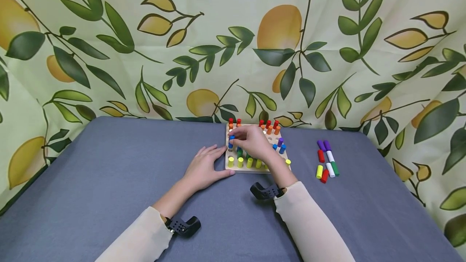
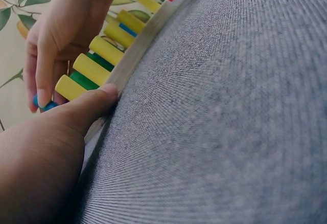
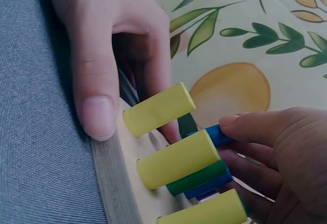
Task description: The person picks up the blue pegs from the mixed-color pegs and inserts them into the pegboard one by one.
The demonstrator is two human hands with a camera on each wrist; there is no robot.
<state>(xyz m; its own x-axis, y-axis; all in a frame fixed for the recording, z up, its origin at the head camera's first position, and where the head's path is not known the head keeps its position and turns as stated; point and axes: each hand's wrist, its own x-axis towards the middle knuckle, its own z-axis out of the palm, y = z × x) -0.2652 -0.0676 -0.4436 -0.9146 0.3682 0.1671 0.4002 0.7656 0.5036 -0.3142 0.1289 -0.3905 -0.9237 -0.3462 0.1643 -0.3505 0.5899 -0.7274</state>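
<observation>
A wooden pegboard stands at the table's far side with coloured pegs upright in rows. My right hand is over its left part, pinching a blue peg between thumb and fingers above the left column. Spread at the board's front left corner, my left hand has its thumb against the front edge and its straight fingers by the left side. Yellow pegs line the front row, with a green peg behind. Part of the board is hidden beneath my right hand.
Right of the board, loose pegs lie in a group on the grey cloth: purple, red, white, green and yellow. A leaf-and-fruit patterned curtain hangs right behind the table.
</observation>
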